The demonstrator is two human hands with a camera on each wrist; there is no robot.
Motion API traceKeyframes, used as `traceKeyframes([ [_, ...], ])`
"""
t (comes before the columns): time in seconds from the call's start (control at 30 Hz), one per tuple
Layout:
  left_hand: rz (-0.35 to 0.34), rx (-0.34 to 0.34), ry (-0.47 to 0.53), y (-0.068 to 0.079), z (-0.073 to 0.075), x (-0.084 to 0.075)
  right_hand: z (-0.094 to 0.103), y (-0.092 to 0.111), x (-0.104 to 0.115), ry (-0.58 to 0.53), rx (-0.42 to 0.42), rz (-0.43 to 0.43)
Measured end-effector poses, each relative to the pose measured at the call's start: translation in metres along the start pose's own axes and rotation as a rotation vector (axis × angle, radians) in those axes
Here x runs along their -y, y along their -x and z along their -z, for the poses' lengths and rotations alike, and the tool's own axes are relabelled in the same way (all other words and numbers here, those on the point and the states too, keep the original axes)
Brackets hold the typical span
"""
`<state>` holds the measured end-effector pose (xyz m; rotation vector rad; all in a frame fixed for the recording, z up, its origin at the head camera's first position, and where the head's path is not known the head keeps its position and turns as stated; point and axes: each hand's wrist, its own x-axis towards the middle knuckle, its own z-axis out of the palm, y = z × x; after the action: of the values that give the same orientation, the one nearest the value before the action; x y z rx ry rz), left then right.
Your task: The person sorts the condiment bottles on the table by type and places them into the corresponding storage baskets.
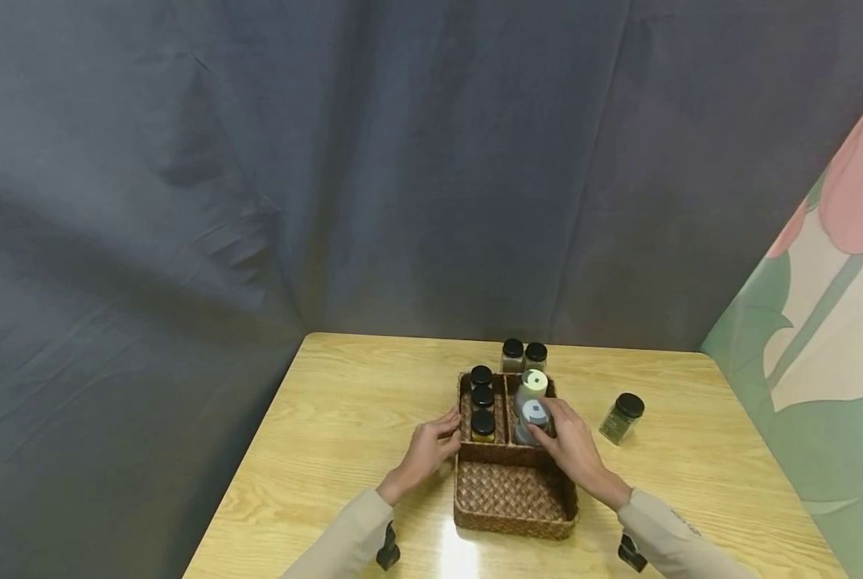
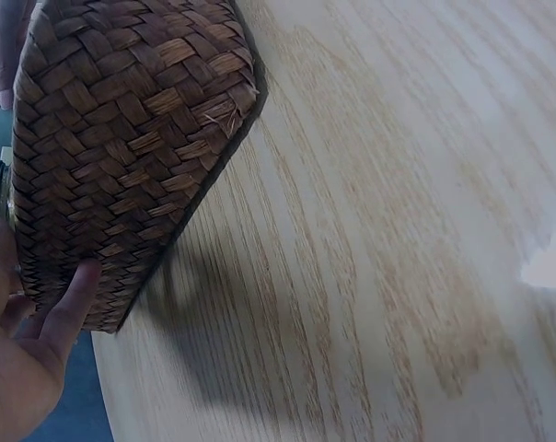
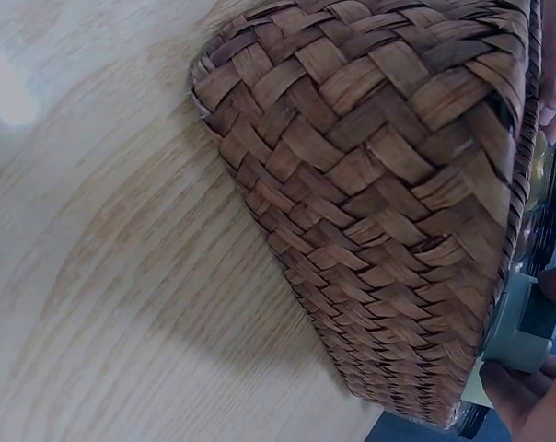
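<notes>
A brown woven basket [image 1: 515, 527] with two narrow back compartments and a wide front one stands on the table. My left hand [image 1: 425, 451] rests against its left side; in the left wrist view, one finger lies on the woven wall. Inside the right back compartment, my right hand [image 1: 573, 443] grips a shaker with a pale grey-blue cap [image 1: 536, 412] between thumb and fingers. Behind it stands another shaker with a pale yellow-green cap [image 1: 535, 381]. Three black-lidded jars [image 1: 482, 423] line the left back compartment.
Two black-lidded jars [image 1: 513, 350] stand just behind the basket. To the right, a black-lidded jar [image 1: 622, 417] with green contents is on the wooden table [image 1: 330, 386]. A dark curtain [image 1: 431, 177] hangs behind, with a floral cloth [image 1: 829, 386] at right.
</notes>
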<state>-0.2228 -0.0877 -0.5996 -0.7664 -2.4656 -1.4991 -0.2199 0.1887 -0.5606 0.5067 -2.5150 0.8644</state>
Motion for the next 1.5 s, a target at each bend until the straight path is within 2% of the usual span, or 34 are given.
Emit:
traceKeyframes([
  [0.3,0.0,-0.021,-0.006,-0.004,-0.002,-0.003,0.001,0.0,-0.004,0.005,0.01,0.001],
  [0.63,0.061,0.012,0.023,-0.006,0.002,-0.007,0.005,-0.003,-0.003,-0.018,0.035,0.013],
  [1.07,0.044,-0.004,0.002,-0.004,0.0,-0.005,0.013,-0.002,-0.002,-0.032,0.075,-0.035],
  [1.3,0.044,-0.011,0.01,-0.003,-0.001,-0.002,0.018,-0.003,-0.003,-0.048,0.025,-0.005],
  [1.5,0.023,-0.028,0.007,-0.002,-0.003,-0.001,0.023,-0.002,-0.009,0.014,-0.06,0.032],
])
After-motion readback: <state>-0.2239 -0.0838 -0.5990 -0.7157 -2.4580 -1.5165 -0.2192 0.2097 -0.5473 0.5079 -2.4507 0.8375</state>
